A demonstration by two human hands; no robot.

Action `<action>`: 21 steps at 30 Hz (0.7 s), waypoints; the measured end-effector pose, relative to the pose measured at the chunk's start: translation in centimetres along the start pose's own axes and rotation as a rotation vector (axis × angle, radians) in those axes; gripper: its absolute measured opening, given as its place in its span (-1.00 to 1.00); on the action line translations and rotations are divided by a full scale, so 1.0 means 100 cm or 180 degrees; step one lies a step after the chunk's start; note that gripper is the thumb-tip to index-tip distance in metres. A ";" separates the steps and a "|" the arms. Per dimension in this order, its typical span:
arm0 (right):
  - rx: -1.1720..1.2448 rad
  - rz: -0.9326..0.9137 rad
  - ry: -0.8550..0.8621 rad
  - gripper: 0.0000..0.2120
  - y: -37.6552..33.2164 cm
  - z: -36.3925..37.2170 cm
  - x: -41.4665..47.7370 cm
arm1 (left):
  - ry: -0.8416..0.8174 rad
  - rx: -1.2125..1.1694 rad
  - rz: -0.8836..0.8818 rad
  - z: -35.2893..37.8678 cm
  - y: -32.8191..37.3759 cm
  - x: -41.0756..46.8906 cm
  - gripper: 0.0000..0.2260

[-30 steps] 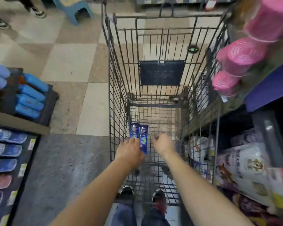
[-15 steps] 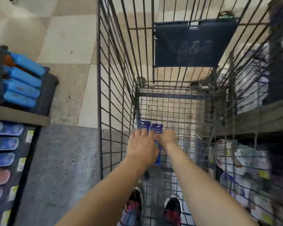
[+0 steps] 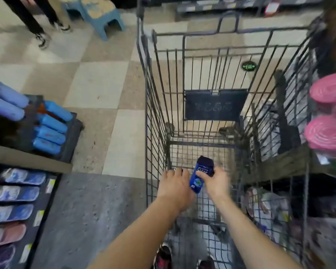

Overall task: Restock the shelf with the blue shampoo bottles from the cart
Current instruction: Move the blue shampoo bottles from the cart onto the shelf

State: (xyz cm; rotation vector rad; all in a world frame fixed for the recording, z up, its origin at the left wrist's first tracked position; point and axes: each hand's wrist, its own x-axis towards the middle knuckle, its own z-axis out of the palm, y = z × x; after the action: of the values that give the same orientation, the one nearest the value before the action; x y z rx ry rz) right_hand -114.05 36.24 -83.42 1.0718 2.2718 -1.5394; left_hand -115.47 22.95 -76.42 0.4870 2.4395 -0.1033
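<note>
Inside the wire cart (image 3: 157, 105), low near its floor, my right hand (image 3: 214, 183) grips a blue shampoo bottle (image 3: 201, 174), tilted with its dark cap pointing away from me. My left hand (image 3: 174, 188) is just left of it, fingers curled down over a second bottle that is almost wholly hidden. On the left, a shelf (image 3: 29, 157) carries a row of blue bottles (image 3: 49, 131) lying in a dark tray.
Slippers (image 3: 14, 212) in packets fill the rack at lower left. Pink-lidded jars (image 3: 327, 133) stand on a shelf at the right, with bags of goods below. A person's legs (image 3: 35, 20) and a blue stool (image 3: 103, 14) are on the tiled floor ahead.
The two bottles stood side by side under my hands; now my right hand has lifted one and tilted it, and my left hand covers the other. My view has pulled back.
</note>
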 end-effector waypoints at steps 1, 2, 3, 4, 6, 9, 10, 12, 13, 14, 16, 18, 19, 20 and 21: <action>-0.0023 -0.0168 0.0089 -0.81 -0.019 -0.011 -0.010 | 0.0058 -0.0021 -0.0014 -0.014 -0.001 -0.011 -0.53; -0.0054 -0.0353 0.0194 -0.83 -0.038 -0.021 -0.019 | 0.0130 -0.0017 -0.0029 -0.030 -0.003 -0.022 -0.52; -0.0070 -0.0532 0.0279 -0.84 -0.058 -0.031 -0.030 | 0.0203 0.0016 -0.0028 -0.045 -0.005 -0.033 -0.52; -0.0067 -0.0666 0.0311 -0.86 -0.078 -0.041 -0.042 | 0.0287 0.0045 -0.0028 -0.060 -0.007 -0.045 -0.52; -0.0048 -0.0890 0.0348 -0.89 -0.115 -0.060 -0.068 | 0.0468 0.0018 -0.0006 -0.088 -0.013 -0.073 -0.52; -0.0232 -0.1274 0.0538 -0.85 -0.161 -0.084 -0.114 | 0.0745 -0.0085 0.0123 -0.128 -0.027 -0.117 -0.53; -0.0245 -0.1383 0.0614 -0.83 -0.175 -0.090 -0.132 | 0.0844 -0.0114 0.0168 -0.140 -0.034 -0.132 -0.53; -0.0160 -0.1545 0.0765 -0.82 -0.199 -0.099 -0.174 | 0.1060 -0.0127 0.0281 -0.161 -0.050 -0.163 -0.55; -0.0067 -0.1577 0.0837 -0.83 -0.209 -0.102 -0.199 | 0.1148 -0.0129 0.0353 -0.169 -0.057 -0.180 -0.56; 0.0000 -0.1598 0.0931 -0.84 -0.216 -0.104 -0.222 | 0.1207 -0.0123 0.0426 -0.175 -0.063 -0.196 -0.56; 0.0061 -0.1612 0.1177 -0.84 -0.225 -0.108 -0.272 | 0.1292 0.0012 0.0562 -0.182 -0.074 -0.228 -0.54; 0.0123 -0.1575 0.1383 -0.86 -0.228 -0.114 -0.319 | 0.1436 0.0227 0.0724 -0.187 -0.080 -0.260 -0.54; 0.0127 -0.1554 0.1457 -0.85 -0.228 -0.117 -0.342 | 0.1490 0.0297 0.0817 -0.186 -0.081 -0.277 -0.53; 0.0143 -0.1556 0.1528 -0.83 -0.227 -0.123 -0.365 | 0.1545 0.0365 0.0924 -0.187 -0.081 -0.294 -0.51; 0.0156 -0.1566 0.1593 -0.82 -0.224 -0.129 -0.388 | 0.1592 0.0435 0.1030 -0.187 -0.079 -0.310 -0.49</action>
State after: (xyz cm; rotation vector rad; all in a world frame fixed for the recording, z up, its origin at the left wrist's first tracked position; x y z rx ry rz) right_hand -97.96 25.36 -41.00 1.0555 3.0362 -1.6359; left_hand -106.73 9.27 -43.04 1.0699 2.8029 -0.0099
